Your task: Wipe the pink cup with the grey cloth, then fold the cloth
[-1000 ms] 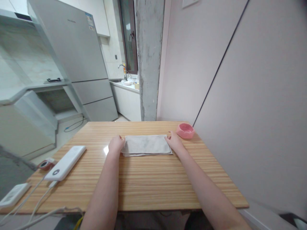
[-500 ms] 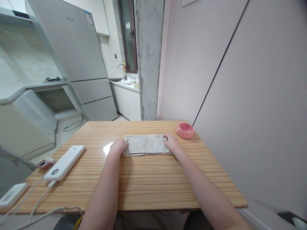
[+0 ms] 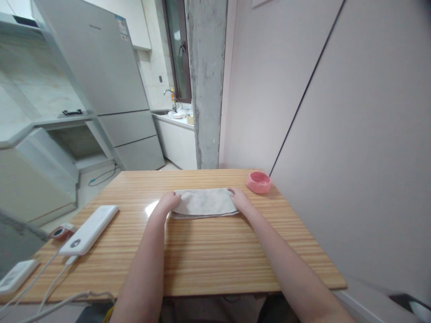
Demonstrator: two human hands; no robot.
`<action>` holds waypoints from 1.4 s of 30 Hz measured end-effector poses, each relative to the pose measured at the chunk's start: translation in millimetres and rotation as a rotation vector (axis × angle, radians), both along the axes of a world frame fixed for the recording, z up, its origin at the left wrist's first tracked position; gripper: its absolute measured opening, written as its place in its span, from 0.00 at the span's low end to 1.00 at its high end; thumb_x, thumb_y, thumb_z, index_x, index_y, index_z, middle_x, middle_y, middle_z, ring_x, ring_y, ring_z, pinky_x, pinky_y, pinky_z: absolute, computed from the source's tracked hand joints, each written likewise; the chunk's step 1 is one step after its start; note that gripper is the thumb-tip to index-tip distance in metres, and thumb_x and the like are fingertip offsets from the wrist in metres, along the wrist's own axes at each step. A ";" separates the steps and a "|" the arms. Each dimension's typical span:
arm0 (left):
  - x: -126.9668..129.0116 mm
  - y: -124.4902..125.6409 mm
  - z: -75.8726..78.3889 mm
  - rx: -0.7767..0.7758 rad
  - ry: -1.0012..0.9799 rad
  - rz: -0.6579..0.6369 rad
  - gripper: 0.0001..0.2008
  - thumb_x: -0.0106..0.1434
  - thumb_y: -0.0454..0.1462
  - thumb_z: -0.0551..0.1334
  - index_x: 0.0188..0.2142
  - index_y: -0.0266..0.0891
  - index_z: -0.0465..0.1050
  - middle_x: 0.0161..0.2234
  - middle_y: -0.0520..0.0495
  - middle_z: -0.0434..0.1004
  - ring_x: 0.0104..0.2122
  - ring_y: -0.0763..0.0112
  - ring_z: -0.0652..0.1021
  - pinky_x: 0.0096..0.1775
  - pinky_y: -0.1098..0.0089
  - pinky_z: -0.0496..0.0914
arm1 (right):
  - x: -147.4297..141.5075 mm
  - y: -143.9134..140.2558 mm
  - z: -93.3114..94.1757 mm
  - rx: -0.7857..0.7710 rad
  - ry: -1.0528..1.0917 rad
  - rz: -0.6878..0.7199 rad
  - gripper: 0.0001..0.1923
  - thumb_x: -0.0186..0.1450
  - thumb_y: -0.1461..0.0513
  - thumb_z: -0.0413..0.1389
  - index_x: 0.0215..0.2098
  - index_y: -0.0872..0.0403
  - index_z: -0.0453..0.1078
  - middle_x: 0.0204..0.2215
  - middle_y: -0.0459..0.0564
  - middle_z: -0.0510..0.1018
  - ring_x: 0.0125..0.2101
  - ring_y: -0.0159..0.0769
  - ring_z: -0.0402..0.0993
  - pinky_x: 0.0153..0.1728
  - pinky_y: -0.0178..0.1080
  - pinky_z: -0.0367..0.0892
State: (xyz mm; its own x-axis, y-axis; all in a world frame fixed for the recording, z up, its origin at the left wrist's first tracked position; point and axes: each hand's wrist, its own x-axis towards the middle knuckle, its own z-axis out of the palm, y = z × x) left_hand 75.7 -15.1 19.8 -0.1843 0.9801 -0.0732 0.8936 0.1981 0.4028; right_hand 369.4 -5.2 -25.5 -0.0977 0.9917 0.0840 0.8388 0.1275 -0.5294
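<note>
A folded light-grey cloth lies on the wooden table, its long sides running left to right. My left hand grips its left end, thumb on top and the other fingers mostly hidden. At the right end my right hand pinches the cloth near its far corner. The upper layer sits slightly raised and shifted from the lower one, whose near edge shows beneath it.
A pink bowl stands at the table's far right corner, by the wall. On the left lie a white power bank with cables, a small reddish-brown device and a white power strip. Behind are a fridge and a concrete pillar.
The cloth's upper layer has lifted and bowed a little in my hands, baring more of the lower layer at the near edge. Both hands keep their grip at the ends.
</note>
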 end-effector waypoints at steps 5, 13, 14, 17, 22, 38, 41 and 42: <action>0.8 -5.9 -2.7 -0.079 0.050 -0.035 0.06 0.54 0.33 0.57 0.28 0.37 0.73 0.30 0.41 0.80 0.37 0.58 0.79 0.36 0.68 0.68 | 3.8 1.2 -1.5 -0.026 -0.023 -0.060 0.24 0.59 0.74 0.48 0.50 0.56 0.72 0.49 0.57 0.77 0.52 0.41 0.71 0.54 0.39 0.62; 14.1 -13.0 -4.2 0.165 0.213 -0.013 0.29 0.60 0.40 0.58 0.59 0.31 0.60 0.54 0.28 0.69 0.54 0.52 0.72 0.50 0.62 0.66 | -14.0 -14.7 5.9 0.224 -0.167 -0.033 0.24 0.66 0.59 0.50 0.59 0.57 0.64 0.63 0.62 0.60 0.62 0.50 0.56 0.60 0.48 0.52; 22.7 -13.1 -7.5 0.211 0.212 -0.086 0.30 0.62 0.43 0.56 0.62 0.33 0.57 0.58 0.29 0.65 0.58 0.53 0.68 0.54 0.60 0.63 | -19.1 -16.1 3.5 0.230 -0.178 0.041 0.26 0.67 0.56 0.50 0.61 0.56 0.61 0.64 0.60 0.57 0.63 0.49 0.53 0.62 0.49 0.48; 51.0 -12.8 -23.6 0.131 0.183 -0.343 0.33 0.64 0.49 0.53 0.65 0.40 0.52 0.66 0.35 0.53 0.65 0.51 0.55 0.61 0.50 0.50 | -30.0 -18.4 -7.7 0.121 -0.239 0.172 0.30 0.68 0.50 0.47 0.64 0.55 0.57 0.66 0.59 0.55 0.66 0.50 0.48 0.64 0.52 0.40; 56.6 -10.4 -35.4 0.089 0.248 -0.220 0.32 0.66 0.50 0.48 0.65 0.39 0.53 0.67 0.33 0.50 0.66 0.45 0.52 0.60 0.41 0.48 | -29.4 -17.6 -18.5 0.015 -0.284 0.094 0.34 0.68 0.47 0.44 0.67 0.55 0.53 0.67 0.59 0.52 0.66 0.54 0.46 0.63 0.56 0.38; 9.6 -8.4 6.8 0.631 -0.203 0.280 0.14 0.62 0.41 0.54 0.46 0.39 0.66 0.43 0.42 0.76 0.43 0.62 0.76 0.44 0.67 0.68 | -25.0 -12.4 -9.0 0.061 -0.049 0.244 0.24 0.62 0.53 0.57 0.56 0.50 0.68 0.62 0.56 0.64 0.62 0.46 0.55 0.62 0.56 0.43; 52.1 -10.9 0.2 0.660 -0.336 0.050 0.15 0.62 0.39 0.56 0.49 0.41 0.63 0.46 0.45 0.75 0.45 0.65 0.76 0.48 0.68 0.67 | -26.6 -11.8 -10.1 0.084 -0.030 0.240 0.24 0.61 0.52 0.58 0.54 0.50 0.69 0.60 0.56 0.66 0.61 0.46 0.57 0.61 0.55 0.46; 67.0 -10.8 -5.2 0.606 -0.338 -0.062 0.14 0.62 0.37 0.56 0.48 0.42 0.64 0.46 0.45 0.75 0.45 0.64 0.75 0.48 0.67 0.67 | -27.1 -11.3 -10.5 0.094 -0.034 0.241 0.24 0.61 0.52 0.59 0.54 0.49 0.70 0.60 0.55 0.66 0.60 0.46 0.57 0.61 0.54 0.47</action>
